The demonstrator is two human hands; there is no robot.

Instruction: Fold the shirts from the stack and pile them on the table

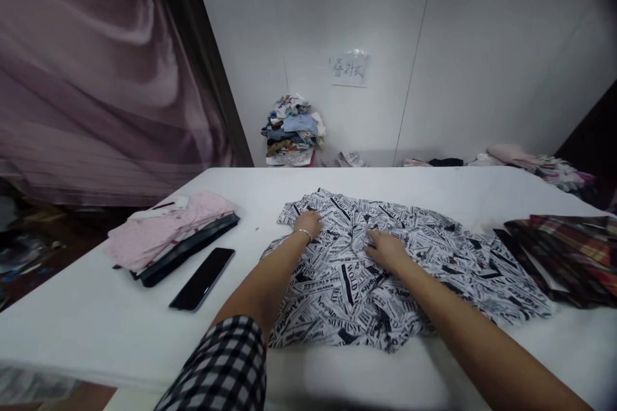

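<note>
A short-sleeved shirt [347, 276] with a black-and-white newspaper print lies spread across the white table, its surface wrinkled. My left hand [309, 223] rests on the shirt's upper left part, fingers out on the cloth; a thin bracelet circles the wrist. Farther right, my right hand [387, 250] lies on the middle of the shirt with its fingers apart, wearing a dark ring. Between the two hands the cloth is creased. A black-and-white checked sleeve covers part of my left arm.
On the white table [120, 334], a pile of folded clothes with pink on top [168, 225] and a black phone [202, 279] lie left. Folded plaid clothes [573, 257] lie right. Behind stand a clothes stack [294, 131] and a wall with a paper sign [349, 69].
</note>
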